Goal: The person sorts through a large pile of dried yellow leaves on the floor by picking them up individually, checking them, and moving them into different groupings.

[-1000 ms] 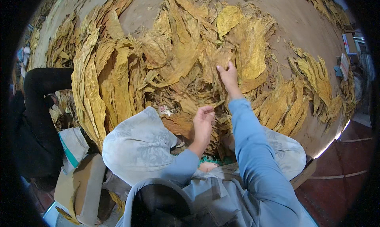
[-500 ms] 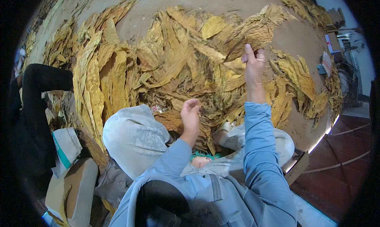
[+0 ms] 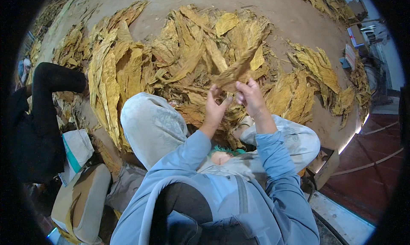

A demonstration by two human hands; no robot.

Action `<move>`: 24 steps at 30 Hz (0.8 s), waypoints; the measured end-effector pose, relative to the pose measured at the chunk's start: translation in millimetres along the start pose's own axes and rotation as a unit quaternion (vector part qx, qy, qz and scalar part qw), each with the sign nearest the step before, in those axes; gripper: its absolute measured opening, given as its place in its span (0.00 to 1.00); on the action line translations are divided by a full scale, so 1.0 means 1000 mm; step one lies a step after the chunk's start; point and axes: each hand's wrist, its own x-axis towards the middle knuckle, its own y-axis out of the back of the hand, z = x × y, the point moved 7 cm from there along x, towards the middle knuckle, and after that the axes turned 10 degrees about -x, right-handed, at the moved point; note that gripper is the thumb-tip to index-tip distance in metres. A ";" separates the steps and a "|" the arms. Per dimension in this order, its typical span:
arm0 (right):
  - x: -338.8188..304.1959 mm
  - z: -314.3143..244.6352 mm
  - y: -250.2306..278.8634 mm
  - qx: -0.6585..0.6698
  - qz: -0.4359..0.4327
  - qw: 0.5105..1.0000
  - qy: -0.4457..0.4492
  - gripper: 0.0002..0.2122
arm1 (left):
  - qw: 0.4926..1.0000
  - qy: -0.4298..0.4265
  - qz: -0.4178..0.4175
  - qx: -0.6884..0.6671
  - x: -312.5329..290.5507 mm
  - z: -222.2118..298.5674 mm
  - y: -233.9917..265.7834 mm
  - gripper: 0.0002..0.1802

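In front of my lap, both hands are at a wrinkled brown-yellow dried tobacco leaf (image 3: 244, 66), which slants up to the right over the pile. My right hand (image 3: 253, 98) pinches its lower part between thumb and fingers. At its lower left end, my left hand (image 3: 215, 110) has curled fingers against the leaf, with the thumb toward the right hand. Beneath and beyond lies a heap of dried tobacco leaves (image 3: 188, 52), yellow to brown, some flat and some crumpled. More long yellow leaves (image 3: 102, 82) are stacked left of my knee.
Another bunch of leaves (image 3: 318, 69) lies on the dusty floor (image 3: 294, 22) to the right. At the left sits another person in dark clothes (image 3: 38, 129), beside a white and green bag (image 3: 79, 146) and a beige cushion (image 3: 87, 202). A red-brown tiled floor (image 3: 363, 168) lies beyond the right edge.
My right hand has come down and left from the far right with the leaf, toward my lap. My left hand has risen slightly to meet it at the leaf.
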 end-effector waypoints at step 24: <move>0.096 0.089 -0.004 -0.149 0.007 0.986 -0.074 0.25 | 0.926 0.218 0.230 -0.203 0.024 -0.037 0.052 0.27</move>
